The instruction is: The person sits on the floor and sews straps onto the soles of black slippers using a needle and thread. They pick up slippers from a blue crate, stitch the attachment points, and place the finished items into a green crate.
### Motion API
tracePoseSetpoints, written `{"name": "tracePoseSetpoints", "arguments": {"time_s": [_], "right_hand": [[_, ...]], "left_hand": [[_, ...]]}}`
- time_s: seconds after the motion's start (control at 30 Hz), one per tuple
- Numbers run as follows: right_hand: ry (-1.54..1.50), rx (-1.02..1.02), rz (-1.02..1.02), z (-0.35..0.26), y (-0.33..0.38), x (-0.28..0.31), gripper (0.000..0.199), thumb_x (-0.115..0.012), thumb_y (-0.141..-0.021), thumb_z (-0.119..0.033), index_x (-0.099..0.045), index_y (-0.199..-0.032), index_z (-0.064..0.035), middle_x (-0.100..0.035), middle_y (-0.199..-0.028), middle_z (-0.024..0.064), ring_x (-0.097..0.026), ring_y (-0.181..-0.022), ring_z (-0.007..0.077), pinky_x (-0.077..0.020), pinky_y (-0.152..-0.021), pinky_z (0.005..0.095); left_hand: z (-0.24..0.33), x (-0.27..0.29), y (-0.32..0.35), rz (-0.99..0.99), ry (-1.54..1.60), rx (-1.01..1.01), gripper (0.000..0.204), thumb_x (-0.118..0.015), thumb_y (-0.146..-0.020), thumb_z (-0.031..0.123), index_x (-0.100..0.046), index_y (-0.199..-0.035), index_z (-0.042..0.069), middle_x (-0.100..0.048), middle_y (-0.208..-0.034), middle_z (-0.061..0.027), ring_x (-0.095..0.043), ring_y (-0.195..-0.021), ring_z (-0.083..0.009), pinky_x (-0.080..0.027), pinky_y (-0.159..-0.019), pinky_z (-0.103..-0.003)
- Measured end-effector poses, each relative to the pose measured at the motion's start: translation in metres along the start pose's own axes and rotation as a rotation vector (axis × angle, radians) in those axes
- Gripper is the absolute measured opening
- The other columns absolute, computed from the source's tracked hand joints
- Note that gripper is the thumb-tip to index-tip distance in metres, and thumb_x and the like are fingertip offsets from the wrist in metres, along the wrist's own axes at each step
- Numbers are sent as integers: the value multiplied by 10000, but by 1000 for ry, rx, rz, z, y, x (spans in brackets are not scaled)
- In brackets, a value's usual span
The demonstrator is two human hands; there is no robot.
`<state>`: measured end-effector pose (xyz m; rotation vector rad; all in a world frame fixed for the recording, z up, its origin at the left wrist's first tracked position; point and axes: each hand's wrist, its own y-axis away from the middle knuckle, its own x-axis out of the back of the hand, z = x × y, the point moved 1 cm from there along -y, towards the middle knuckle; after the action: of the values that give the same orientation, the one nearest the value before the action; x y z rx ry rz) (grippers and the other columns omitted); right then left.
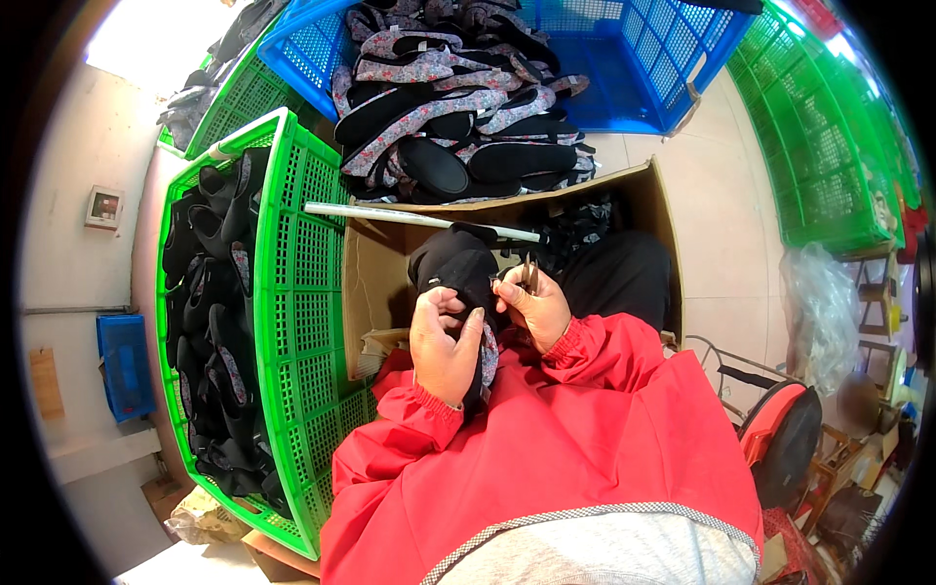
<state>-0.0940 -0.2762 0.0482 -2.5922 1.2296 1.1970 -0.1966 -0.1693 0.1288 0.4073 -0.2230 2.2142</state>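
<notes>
Black floral-lined slipper (pixel 488 357) is held near the red smock (pixel 585 419) by the left hand (pixel 444 341); metal thread snips (pixel 529 273) are gripped in the right hand (pixel 538 310). Thread trimming is apparently underway; steady fabric tension is probably required next.

We see a pale tiled floor (pixel 726 200) carrying an open cardboard box (pixel 375 273), a blue crate (pixel 658 47) and, at right, a green crate (pixel 819 161).

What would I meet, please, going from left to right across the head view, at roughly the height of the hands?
Small blue box → near green crate → left hand → right hand → clear plastic sheeting.
</notes>
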Motion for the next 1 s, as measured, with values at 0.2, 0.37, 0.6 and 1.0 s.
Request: {"name": "tracePoseSetpoints", "arguments": {"time_s": [0.2,0.37,0.6,1.0], "right_hand": [[11,-31,-9,-2,-1,-3,143,-680,-916,-193,-585,-920,-86,-610,-706,-9,-407,-499,18,-267,-443,182],[8,-96,-17,-11,3,-4,138,-682,-914,-194,-588,-918,-92,-599,-694,-14,-394,-487,22,-258,-433,186],[2,-110,-67,-10,3,-2,132,-684,-911,-202,-600,-903,-101,-595,-698,-18,-385,-478,23,-252,-429,186],[27,-70,110,-24,17,11,289,-488,-1015,-322,-600,-1057,-59,-626,-790,39,-451,-496,70,-337,-451,187]], "left_hand": [[30,14,-28,-77,-593,-505,347,-766,-647,44,-667,-979,68,-553,-885,-96,-548,-829,-266,-466,-715,-355],[37,16,-43,-259,-613,-536,233,-762,-631,75,-708,-858,66,-542,-834,-73,-543,-841,-270,-463,-745,-373],[50,15,-57,-474,-758,-611,112,-724,-675,132,-702,-757,58,-554,-840,-66,-546,-880,-264,-457,-794,-360],[35,16,-96,-685,-443,-610,94,-716,-716,65,-654,-785,51,-561,-827,-63,-550,-849,-267,-455,-770,-371]]}}
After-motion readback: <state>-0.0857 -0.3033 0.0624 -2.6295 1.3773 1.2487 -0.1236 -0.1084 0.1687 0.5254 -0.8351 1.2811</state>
